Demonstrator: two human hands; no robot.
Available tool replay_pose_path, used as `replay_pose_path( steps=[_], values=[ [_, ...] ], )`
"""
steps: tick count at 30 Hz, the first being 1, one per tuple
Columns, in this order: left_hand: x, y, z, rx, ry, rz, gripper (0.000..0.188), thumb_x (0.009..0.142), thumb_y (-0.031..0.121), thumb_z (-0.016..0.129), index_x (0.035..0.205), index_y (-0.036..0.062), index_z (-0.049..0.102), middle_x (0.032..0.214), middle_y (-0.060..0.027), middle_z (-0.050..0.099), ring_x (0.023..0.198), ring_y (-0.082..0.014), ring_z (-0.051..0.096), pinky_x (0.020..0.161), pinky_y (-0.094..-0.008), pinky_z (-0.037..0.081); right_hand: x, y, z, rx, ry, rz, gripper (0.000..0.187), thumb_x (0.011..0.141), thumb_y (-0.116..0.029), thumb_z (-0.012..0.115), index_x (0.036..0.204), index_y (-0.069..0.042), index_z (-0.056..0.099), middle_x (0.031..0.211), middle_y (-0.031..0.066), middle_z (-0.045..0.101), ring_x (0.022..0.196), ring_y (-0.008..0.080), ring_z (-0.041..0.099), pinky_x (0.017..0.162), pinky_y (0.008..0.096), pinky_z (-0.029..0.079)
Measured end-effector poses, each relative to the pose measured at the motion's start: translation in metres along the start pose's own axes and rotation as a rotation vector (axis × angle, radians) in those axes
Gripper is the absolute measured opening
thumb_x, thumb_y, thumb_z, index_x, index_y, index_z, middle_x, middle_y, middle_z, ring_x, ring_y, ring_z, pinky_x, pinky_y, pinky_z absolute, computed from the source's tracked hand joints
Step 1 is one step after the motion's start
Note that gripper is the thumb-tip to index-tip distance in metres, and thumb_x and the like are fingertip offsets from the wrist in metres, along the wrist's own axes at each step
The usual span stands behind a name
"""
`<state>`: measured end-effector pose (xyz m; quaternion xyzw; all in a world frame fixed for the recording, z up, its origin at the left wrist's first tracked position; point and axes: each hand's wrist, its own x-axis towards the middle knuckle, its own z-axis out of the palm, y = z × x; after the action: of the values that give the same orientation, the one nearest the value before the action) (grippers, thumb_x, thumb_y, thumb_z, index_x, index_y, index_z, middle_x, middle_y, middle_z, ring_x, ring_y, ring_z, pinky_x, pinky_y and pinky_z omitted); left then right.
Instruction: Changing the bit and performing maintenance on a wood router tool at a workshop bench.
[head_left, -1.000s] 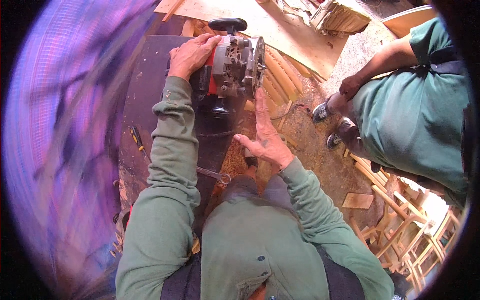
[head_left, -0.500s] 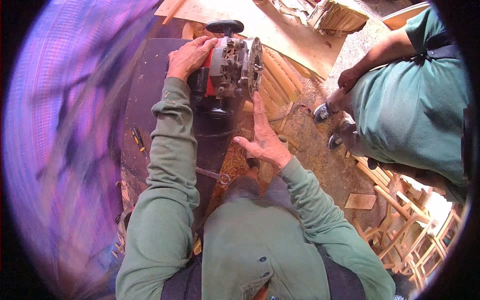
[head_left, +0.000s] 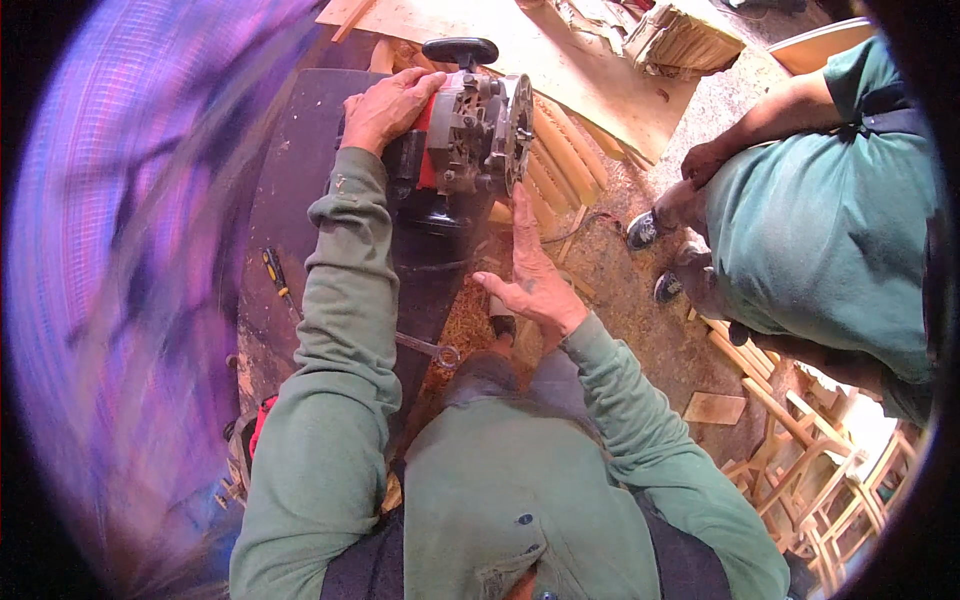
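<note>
A red, grey and black router [head_left: 462,135] lies on its side on the dark bench [head_left: 310,150], its round base plate facing right. My left hand [head_left: 388,108] is wrapped over the red motor housing and steadies it. My right hand [head_left: 535,278] has its fingers stretched out, the fingertips at the lower rim of the base plate, its thumb apart; it holds nothing. One black knob of the router points away from me and another toward me. A wrench [head_left: 430,348] lies at the bench's right edge by my left forearm. Left of that forearm is a yellow-and-black screwdriver [head_left: 275,272].
Another person [head_left: 820,220] in green stands at the right. Wooden strips [head_left: 565,150] and a large board [head_left: 560,60] lie beyond the router. Sawdust covers the floor [head_left: 610,300]. Wooden chair frames [head_left: 820,470] are piled at the lower right. Purple cloth [head_left: 130,250] fills the left.
The view has shifted slightly. My left hand stays on the router, and my right fingertips remain at the base plate's lower rim.
</note>
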<state>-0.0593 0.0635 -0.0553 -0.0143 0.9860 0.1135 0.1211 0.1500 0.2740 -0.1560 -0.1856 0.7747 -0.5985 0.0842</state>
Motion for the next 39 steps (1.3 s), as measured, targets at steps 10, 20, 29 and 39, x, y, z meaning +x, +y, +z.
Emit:
replay_pose_path(
  steps=[10,20,29,39],
  values=[
    [0.009,-0.009,0.008,-0.053,-0.007,-0.02,0.068,0.093,0.07,0.041,0.143,0.0278,0.058,0.143,-0.0077,0.061,0.133,-0.03,0.057,0.112,-0.0519,0.029,0.002,-0.003,0.001,0.042,-0.018,0.038,0.122,0.084,-0.024,0.078,0.162,-0.008,-0.015,0.17,0.0189,-0.009,0.158,0.0344,-0.004,0.127,0.04,0.01],
    [0.004,-0.004,0.004,-0.038,-0.011,-0.032,0.066,0.096,0.068,0.04,0.145,0.0272,0.057,0.146,-0.0059,0.059,0.136,-0.0305,0.053,0.114,-0.056,0.027,0.005,-0.005,0.006,-0.005,0.013,0.014,0.123,0.084,-0.021,0.078,0.162,-0.011,-0.016,0.17,0.0211,-0.007,0.158,0.0346,-0.001,0.127,0.0415,0.01],
    [0.001,-0.004,0.006,-0.078,0.017,-0.022,0.064,0.095,0.066,0.041,0.143,0.0279,0.059,0.143,-0.0087,0.061,0.133,-0.0321,0.056,0.114,-0.0554,0.024,0.005,-0.007,0.013,0.015,0.039,0.092,0.124,0.083,-0.02,0.078,0.161,-0.011,-0.018,0.17,0.021,-0.008,0.158,0.033,-0.003,0.127,0.043,0.008],
    [0.003,-0.005,0.008,-0.064,0.028,-0.027,0.062,0.096,0.065,0.039,0.14,0.0275,0.062,0.139,-0.0087,0.064,0.131,-0.0325,0.057,0.113,-0.0546,0.025,0.001,0.003,0.028,0.027,0.076,0.126,0.124,0.088,-0.01,0.077,0.16,-0.018,-0.024,0.169,0.0165,0.003,0.128,0.0278,0.051,0.102,0.0434,0.048]
  ],
)
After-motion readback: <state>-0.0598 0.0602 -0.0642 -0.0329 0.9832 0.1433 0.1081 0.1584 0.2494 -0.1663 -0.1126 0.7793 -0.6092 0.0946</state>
